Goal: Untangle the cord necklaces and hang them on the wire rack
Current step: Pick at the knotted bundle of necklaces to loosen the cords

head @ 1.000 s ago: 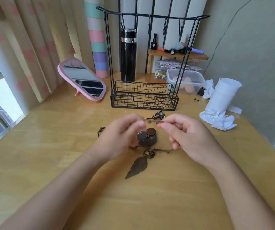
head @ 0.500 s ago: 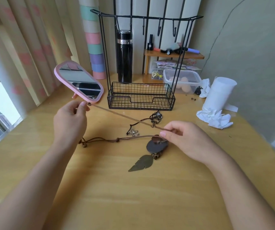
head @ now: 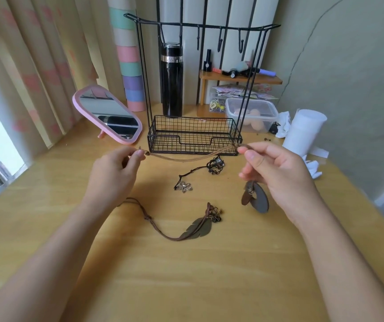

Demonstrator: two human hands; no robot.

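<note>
So the wooden worktop (head: 186, 275) takes up most of the view. At the back of it stands the black wire rack (head: 193, 126), a mesh basket at the bottom and a bar of hooks across the top. Left of the rack is a pink-framed mirror (head: 108, 115), tilted back. A tall black flask (head: 172, 84) stands upright right behind the basket. Off to the right there's a white paper roll (head: 304, 131) and a clear plastic box (head: 251, 112).

The hands are well apart, raised just in front of the basket. The left hand (head: 113, 175) pinches one end of a tan cord necklace (head: 186, 157) between thumb and forefinger. The right hand (head: 276, 173) pinches the other end by the knot, so the cord sags a bit between them. Its dark round disc pendant (head: 259, 201) dangles just under the right hand's fingers.

The other two are lying flat on the worktop. The brown cord necklace with the feather pendant (head: 198, 228) is nearest, between the forearms, and one end of it runs under the left wrist. The black cord necklace (head: 215, 165) is bunched up near the basket, with its little metal flower pendant (head: 184, 187) trailing out on the left.
</note>
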